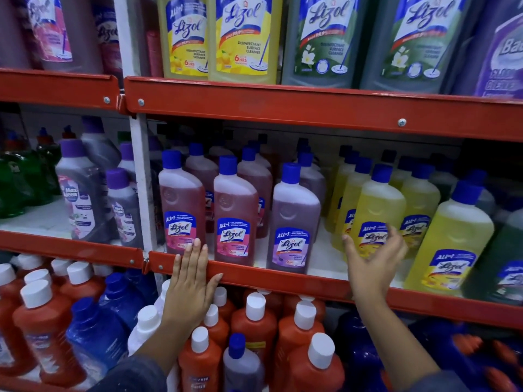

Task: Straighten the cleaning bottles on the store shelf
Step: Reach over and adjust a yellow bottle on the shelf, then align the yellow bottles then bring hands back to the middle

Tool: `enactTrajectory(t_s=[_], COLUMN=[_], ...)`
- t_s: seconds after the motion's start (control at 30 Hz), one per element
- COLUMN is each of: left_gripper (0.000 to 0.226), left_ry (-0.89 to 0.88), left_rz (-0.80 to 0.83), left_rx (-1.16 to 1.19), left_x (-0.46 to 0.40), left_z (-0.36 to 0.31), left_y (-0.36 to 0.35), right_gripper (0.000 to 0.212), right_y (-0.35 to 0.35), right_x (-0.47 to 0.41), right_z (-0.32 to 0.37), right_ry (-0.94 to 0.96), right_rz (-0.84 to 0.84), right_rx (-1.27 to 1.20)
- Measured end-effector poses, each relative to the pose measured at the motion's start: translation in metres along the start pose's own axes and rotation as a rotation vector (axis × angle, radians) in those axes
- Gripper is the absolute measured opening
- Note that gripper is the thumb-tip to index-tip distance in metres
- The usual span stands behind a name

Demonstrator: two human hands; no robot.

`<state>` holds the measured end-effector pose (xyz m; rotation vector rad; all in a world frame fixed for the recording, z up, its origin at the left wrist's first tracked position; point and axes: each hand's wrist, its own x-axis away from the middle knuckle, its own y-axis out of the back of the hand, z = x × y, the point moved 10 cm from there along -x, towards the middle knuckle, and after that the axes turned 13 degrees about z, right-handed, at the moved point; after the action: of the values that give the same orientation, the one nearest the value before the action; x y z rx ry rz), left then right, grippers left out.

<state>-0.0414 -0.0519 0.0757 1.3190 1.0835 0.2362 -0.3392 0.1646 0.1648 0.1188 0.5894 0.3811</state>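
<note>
On the middle shelf stand Lizol bottles with blue caps: two pink ones (182, 205) (235, 213), a purple one (294, 219), and several yellow ones (376, 210) (450, 241) to the right. My left hand (192, 281) lies flat, fingers together, against the red shelf edge (283, 278) below the left pink bottle, fingertips just touching its base. My right hand (373, 264) is spread open in front of a yellow bottle's label, thumb left and fingers right of it, not clasped on it.
Above, large yellow (243, 38) and grey-green Lizol bottles (325, 38) fill the upper shelf. Purple-capped bottles (79, 190) stand in the left bay. Below, orange bottles with white caps (254, 323) and blue bottles (96, 326) crowd the bottom shelf under my arms.
</note>
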Motion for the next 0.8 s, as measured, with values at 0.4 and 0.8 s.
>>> enactTrajectory(t_s=[0.4, 0.8], left_gripper=[0.067, 0.067], left_ry=[-0.011, -0.03], left_rz=[-0.023, -0.055], left_rx=[0.018, 0.0], left_x=[0.0, 0.001], left_z=[-0.001, -0.002], left_y=[0.003, 0.001], right_gripper=[0.116, 0.114], right_y=[-0.006, 0.016], right_x=[-0.054, -0.009], right_z=[-0.019, -0.003], right_ry=[-0.247, -0.148], right_rz=[0.024, 0.025], right_rx=[0.151, 0.292])
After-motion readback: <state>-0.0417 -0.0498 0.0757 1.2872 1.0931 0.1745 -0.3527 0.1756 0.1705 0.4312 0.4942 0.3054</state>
